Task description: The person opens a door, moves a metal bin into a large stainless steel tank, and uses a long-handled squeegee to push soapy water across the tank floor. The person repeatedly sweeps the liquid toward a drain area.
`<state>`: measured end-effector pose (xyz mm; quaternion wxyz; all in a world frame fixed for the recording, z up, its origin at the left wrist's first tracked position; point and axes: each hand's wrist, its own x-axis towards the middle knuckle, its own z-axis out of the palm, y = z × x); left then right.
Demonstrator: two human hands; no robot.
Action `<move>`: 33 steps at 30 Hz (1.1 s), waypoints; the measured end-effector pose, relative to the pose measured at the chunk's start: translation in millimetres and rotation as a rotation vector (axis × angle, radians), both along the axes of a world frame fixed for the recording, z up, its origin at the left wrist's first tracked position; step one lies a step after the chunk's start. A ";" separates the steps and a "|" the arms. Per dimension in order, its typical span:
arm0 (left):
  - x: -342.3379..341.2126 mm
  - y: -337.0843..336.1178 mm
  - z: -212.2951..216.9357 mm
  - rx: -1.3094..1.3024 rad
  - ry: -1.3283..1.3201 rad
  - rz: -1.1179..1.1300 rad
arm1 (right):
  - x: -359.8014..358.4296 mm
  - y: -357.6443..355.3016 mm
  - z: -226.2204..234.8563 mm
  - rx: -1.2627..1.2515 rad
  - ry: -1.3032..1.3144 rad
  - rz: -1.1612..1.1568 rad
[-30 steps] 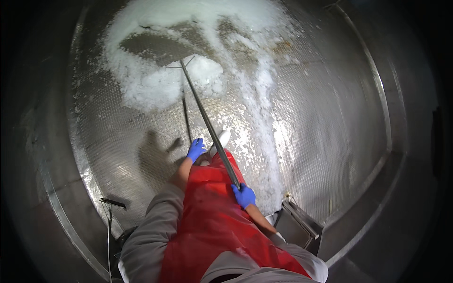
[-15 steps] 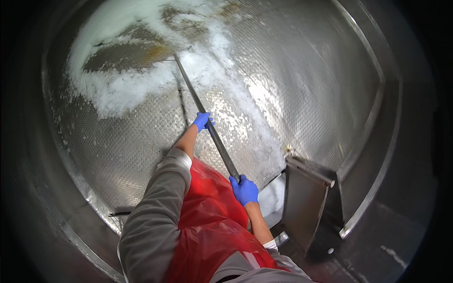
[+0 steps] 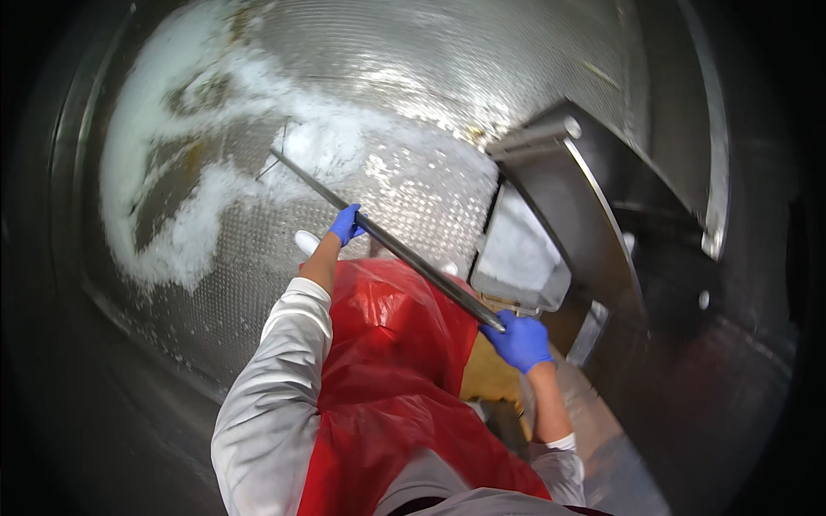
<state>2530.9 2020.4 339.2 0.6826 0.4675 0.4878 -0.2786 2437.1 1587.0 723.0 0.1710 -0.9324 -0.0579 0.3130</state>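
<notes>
Both my blue-gloved hands are closed around the dark metal pole of a long-handled scraper. My left hand grips it partway along, in front of my red apron. At the right, my right hand holds the near end. The pole slants away to the far left, where its thin crosspiece touches a heap of loose white granular stuff. More of this white stuff curves in a wide band over the dimpled metal floor; what it is I cannot tell.
A hatch with a metal door stands open at the right. In or beyond its opening, a pale bin holds more white stuff. Curved steel walls surround the floor. A white boot toe shows beside my left forearm.
The view has turned to the right, bringing the bin and hatch further into view. The pole lies at a flatter slant, its near end drawn back to the right; both hands keep their grip.
</notes>
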 end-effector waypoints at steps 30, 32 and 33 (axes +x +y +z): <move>-177.4 -323.6 61.2 -0.458 -0.131 0.237 | -258.9 -282.3 141.9 -0.570 0.192 -0.209; -161.4 -243.5 60.6 -0.285 0.039 0.278 | -238.3 -241.2 93.6 -0.408 0.114 -0.064; -162.5 -205.4 57.2 -0.282 0.025 0.336 | -228.5 -211.6 80.9 -0.405 0.107 -0.060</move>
